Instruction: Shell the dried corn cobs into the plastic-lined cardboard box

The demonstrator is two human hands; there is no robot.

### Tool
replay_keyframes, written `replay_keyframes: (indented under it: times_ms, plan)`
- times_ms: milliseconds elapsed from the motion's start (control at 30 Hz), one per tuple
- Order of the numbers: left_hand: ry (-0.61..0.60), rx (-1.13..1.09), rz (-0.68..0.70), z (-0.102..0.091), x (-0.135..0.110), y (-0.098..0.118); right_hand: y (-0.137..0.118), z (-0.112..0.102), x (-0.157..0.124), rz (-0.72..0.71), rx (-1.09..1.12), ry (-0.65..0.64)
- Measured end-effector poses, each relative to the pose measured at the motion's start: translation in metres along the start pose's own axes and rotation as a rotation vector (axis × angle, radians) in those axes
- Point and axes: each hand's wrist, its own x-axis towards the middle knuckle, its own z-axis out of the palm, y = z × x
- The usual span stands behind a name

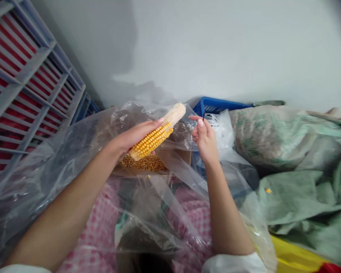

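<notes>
A partly shelled corn cob (155, 139) slants up to the right in my left hand (136, 135), which is closed around it. Yellow kernels cover its lower part, while the upper end is bare and pale. Just right of the bare end, apart from the cob, is my right hand (203, 134). Its fingers are curled, with a small, thin dark thing (204, 116) showing at the fingertips, too little of it visible to name. Below the cob, loose corn kernels (144, 163) lie in a cardboard box (179, 157) with clear plastic sheeting (170, 185) draped around it.
Slatted plastic crates (35, 62) with red contents rise at the left. On the right are a blue basket (226, 103) with a white plastic bag (225, 131), a full woven sack (272, 136) and green sacking (295, 193) with a kernel on it. A pale wall (230, 49) stands behind.
</notes>
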Motion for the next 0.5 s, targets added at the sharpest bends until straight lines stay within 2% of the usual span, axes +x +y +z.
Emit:
replay_keyframes:
  times_ms: [267, 400, 500]
  plan:
    - [0.061, 0.073, -0.074, 0.003, 0.006, 0.001, -0.005, 0.001, 0.002, -0.016, -0.039, -0.026]
    - [0.093, 0.087, -0.107, 0.008, 0.007, 0.003, -0.012, -0.005, -0.001, -0.029, -0.05, 0.049]
    - [0.094, 0.07, -0.124, 0.011, 0.003, 0.007, -0.028, -0.016, -0.004, -0.078, -0.086, 0.095]
